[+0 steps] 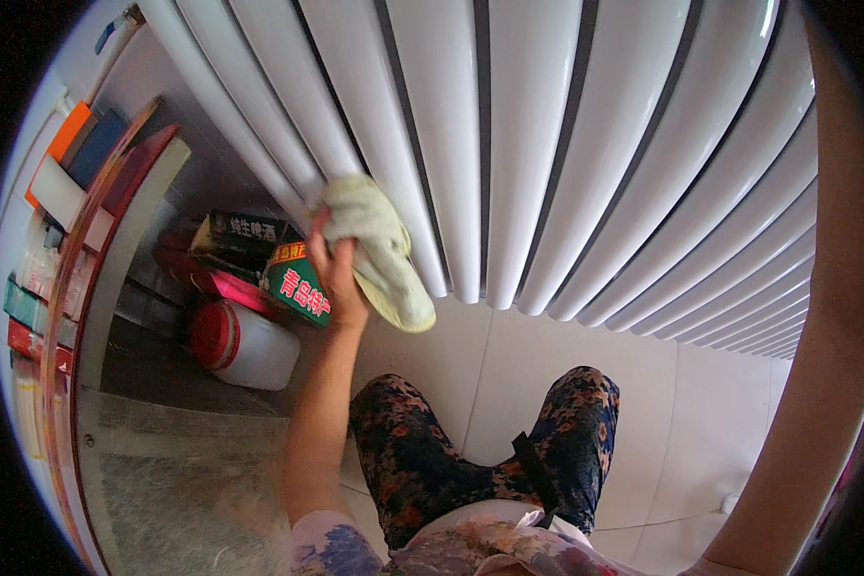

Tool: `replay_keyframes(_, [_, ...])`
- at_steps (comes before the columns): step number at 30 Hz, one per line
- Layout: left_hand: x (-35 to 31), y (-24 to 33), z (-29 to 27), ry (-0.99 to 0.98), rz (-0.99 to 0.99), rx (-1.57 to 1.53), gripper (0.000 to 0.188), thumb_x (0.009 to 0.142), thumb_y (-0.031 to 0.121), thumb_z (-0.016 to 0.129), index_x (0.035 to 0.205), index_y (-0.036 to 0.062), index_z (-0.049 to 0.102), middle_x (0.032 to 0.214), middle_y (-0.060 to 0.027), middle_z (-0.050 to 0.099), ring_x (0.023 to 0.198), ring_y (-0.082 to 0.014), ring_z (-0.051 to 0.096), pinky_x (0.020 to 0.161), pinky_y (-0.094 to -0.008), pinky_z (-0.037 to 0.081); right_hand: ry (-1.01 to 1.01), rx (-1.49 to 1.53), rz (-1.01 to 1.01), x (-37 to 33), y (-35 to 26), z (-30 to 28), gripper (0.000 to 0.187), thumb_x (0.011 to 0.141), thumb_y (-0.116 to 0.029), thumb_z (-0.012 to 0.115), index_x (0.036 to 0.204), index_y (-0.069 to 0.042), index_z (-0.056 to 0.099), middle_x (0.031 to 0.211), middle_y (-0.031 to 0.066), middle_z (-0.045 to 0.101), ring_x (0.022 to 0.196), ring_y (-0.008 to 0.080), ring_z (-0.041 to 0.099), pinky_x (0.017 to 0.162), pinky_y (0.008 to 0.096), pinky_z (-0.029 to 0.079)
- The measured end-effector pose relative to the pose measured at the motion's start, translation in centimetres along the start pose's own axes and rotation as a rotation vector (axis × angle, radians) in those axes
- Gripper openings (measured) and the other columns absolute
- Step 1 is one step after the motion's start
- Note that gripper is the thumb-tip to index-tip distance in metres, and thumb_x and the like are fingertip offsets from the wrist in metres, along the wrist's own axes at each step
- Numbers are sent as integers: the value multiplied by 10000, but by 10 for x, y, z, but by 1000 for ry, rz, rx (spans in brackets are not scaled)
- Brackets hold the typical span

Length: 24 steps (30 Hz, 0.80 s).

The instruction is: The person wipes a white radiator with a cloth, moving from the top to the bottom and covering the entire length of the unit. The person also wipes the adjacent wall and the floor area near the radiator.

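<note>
While boxes (300, 286) & tub (262, 353) sit nr radiator (523, 173), L hand (339, 276), curled, grips cloth (379, 245) by L edge; R hand: can't tell.

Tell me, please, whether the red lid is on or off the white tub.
On: the red lid covers one end of the white tub, with no opening showing.

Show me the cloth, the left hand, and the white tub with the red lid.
Cloth (382, 257): head view, middle of its pale fabric.
Left hand (340, 277): head view, back of the hand.
White tub (261, 349): head view, its white side wall.
</note>
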<state>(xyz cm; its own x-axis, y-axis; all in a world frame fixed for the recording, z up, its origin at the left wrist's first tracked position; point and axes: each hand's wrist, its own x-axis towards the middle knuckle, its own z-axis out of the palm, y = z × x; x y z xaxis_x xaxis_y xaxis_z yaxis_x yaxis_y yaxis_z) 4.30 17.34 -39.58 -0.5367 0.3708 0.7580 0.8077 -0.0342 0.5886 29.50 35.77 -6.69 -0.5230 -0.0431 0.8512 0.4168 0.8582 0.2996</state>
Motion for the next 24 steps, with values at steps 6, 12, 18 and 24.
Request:
replay_keyframes(6, [-92, -35, 17, -199, -53, 200, 237, 836, 70, 611, 1065, 130, 628, 1345, -138, 465, 1199, -346, 453, 1001, -433, 375, -19, -4, -5, -7, 1, 8, 435, 972, -417, 432, 1147, -90, 658, 1117, 156, 659, 1037, 307, 615, 979, 460, 443])
replay_keyframes(12, [-124, -74, -9, -859, -74, 422, 408, 693, 89, 756, 1079, 115, 626, 1226, -139, 538, 1125, -344, 512, 961, -441, 421, -10, 4, 5, -13, -3, 9, 435, 974, -416, 427, 1156, -90, 653, 1121, 155, 657, 1042, 305, 613, 981, 463, 441])
replay_keyframes(18, [-54, -36, -50, -423, -208, -37, 604, 634, 127, 827, 1187, 143, 587, 1203, -124, 552, 1144, -320, 508, 970, -448, 435, 0, 15, 8, -8, -4, 8, 436, 977, -414, 423, 1164, -90, 647, 1125, 154, 655, 1046, 303, 611, 984, 465, 439])
replay_keyframes(24, [144, 64, -94, 215, 534, 124, 616, 774, 239, 733, 1313, 56, 496, 1326, -209, 468, 1259, -351, 419, 1052, -485, 322, -9, 2, 18, -8, 3, 7, 437, 980, -413, 418, 1173, -91, 641, 1129, 152, 653, 1050, 302, 609, 987, 467, 437])
